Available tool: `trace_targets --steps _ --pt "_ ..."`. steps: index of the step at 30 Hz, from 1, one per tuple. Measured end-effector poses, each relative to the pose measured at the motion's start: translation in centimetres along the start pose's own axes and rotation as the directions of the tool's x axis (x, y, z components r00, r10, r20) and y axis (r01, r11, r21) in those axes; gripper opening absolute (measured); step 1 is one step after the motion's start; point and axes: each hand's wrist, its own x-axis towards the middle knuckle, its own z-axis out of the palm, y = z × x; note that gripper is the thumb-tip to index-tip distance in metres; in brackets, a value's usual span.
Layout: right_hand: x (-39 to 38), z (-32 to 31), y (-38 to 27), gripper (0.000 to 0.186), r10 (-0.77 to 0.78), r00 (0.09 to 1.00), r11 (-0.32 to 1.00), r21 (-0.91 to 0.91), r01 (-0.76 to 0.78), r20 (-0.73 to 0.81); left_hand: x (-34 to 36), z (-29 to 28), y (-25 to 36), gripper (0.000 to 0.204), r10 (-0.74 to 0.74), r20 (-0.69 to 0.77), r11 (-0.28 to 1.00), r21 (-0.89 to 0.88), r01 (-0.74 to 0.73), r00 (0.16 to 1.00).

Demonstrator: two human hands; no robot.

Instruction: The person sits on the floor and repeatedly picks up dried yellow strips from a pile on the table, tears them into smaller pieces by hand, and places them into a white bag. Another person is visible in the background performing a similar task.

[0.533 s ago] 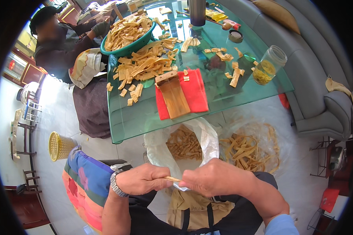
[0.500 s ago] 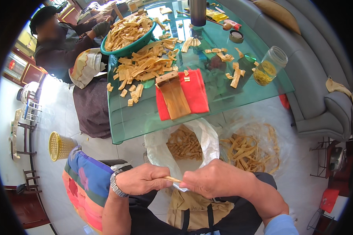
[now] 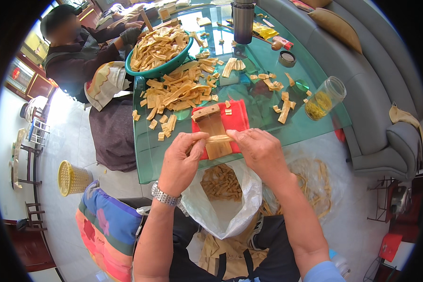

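Tan strip (image 3: pixel 218 139) is spanning between left grip (image 3: pixel 185 152) and right grip (image 3: pixel 258 148), both pinching it over the wooden board (image 3: pixel 213 124); lining-up seems underway, level handling probably being needed next.

Pale tan strip (image 3: pixel 218 139), red cloth (image 3: pixel 238 116), teal basin (image 3: pixel 163 71), flowered multicoloured cushion (image 3: pixel 107 226)

At your right, a grey upholstered sofa (image 3: pixel 372 134) bears a brown cushion (image 3: pixel 336 30); at your left, a yellow perforated plastic basket (image 3: pixel 74 179) stands on pale floor tiles (image 3: pixel 120 186).
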Motion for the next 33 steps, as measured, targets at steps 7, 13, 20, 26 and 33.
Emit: trace_targets --steps 7,13,20,26,33 --pt "-0.7 2.3 0.7 0.017 0.115 0.985 0.993 -0.043 -0.110 0.132 0.4 2.0 -3.5 0.011 0.025 -0.073 0.952 0.306 -0.001 0.997" --pt "-1.6 1.3 0.4 0.017 0.058 0.989 0.996 -0.070 -0.049 0.137 -1.4 1.5 -2.1 0.016 0.144 -0.113 0.918 0.387 -0.091 0.983" --pt "-2.3 -1.3 -4.2 0.026 -0.164 0.985 0.946 0.276 0.172 -0.052 -4.2 0.7 0.9 0.051 -0.435 0.473 0.658 -0.414 0.629 0.766" --pt "-2.9 -2.7 -10.8 0.026 -0.330 0.936 0.857 0.376 0.352 -0.123 -7.0 2.9 1.0 0.053 -0.232 0.667 0.156 -0.694 0.703 0.708" --pt "-2.9 -2.1 -10.3 0.023 -0.188 0.972 0.798 0.555 0.235 -0.141 -5.9 0.8 2.8 0.037 -0.272 0.444 0.490 -0.700 0.520 0.854"
